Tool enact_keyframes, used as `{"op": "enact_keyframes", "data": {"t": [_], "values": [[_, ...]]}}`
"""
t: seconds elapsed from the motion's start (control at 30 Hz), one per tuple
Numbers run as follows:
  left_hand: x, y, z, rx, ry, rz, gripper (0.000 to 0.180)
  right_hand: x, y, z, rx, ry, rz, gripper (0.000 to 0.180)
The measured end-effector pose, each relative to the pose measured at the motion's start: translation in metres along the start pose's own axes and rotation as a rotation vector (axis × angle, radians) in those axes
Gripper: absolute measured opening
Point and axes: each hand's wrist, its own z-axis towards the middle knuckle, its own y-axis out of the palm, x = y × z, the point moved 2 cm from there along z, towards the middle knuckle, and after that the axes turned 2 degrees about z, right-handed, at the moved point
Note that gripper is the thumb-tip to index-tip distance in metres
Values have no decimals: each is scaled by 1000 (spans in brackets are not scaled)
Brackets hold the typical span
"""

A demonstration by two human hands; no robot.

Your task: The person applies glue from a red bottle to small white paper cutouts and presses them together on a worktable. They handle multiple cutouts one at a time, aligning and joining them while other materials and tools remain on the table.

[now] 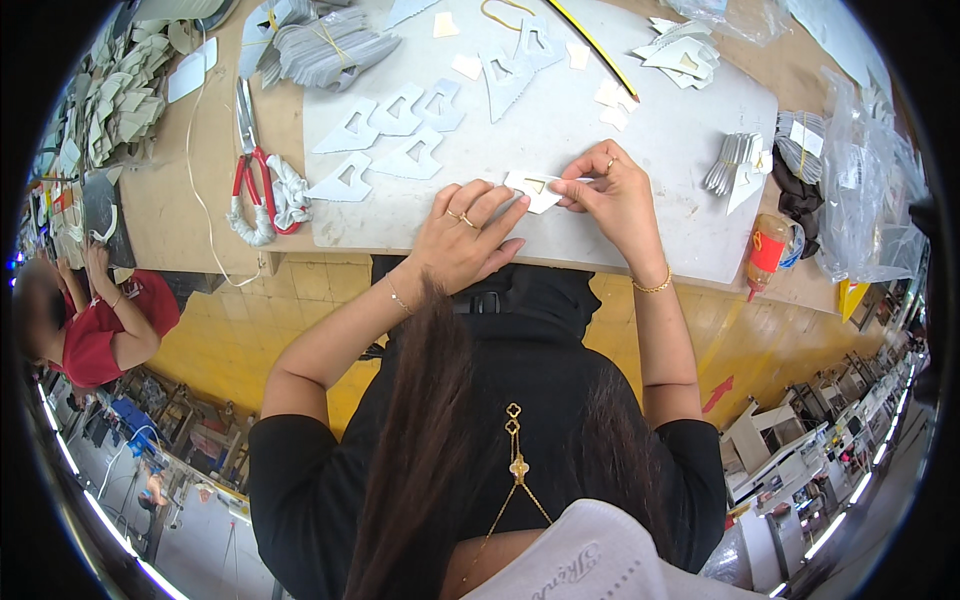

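My right hand point(612, 195) pinches the right end of a small white cut piece point(544, 201) with a triangular hole, thumb and forefinger closed on it. From the other side my left hand point(465, 232) lies with its fingers stretched out and its forefinger tip against the piece's left edge; the thumb stands apart. The piece is over the near part of a pale sheet point(600, 235) that covers the table. Further left on the sheet lie several light blue-grey pieces point(333, 140) with similar holes. What the right hand's curled fingers cover is hidden.
Red-handled scissors point(266, 190) lie at left, near a stack of grey pieces point(330, 48). A yellow-black pencil point(598, 48) and white pieces point(680, 52) are farther back. At right are bundled pieces point(735, 163), a bottle point(766, 248) and plastic bags point(870, 190). A co-worker in red point(130, 330) is at left.
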Motion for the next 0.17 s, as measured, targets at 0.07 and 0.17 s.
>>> {"op": "enact_keyframes", "data": {"t": [0.07, 0.17], "values": [[0, 0, 0, -7, 0, 7, 55, 0, 0, 0, -2, -1, -8, 15], [0, 0, 0, -10, -1, 7, 55, -1, 0, 0, -5, -4, -2, 15]]}}
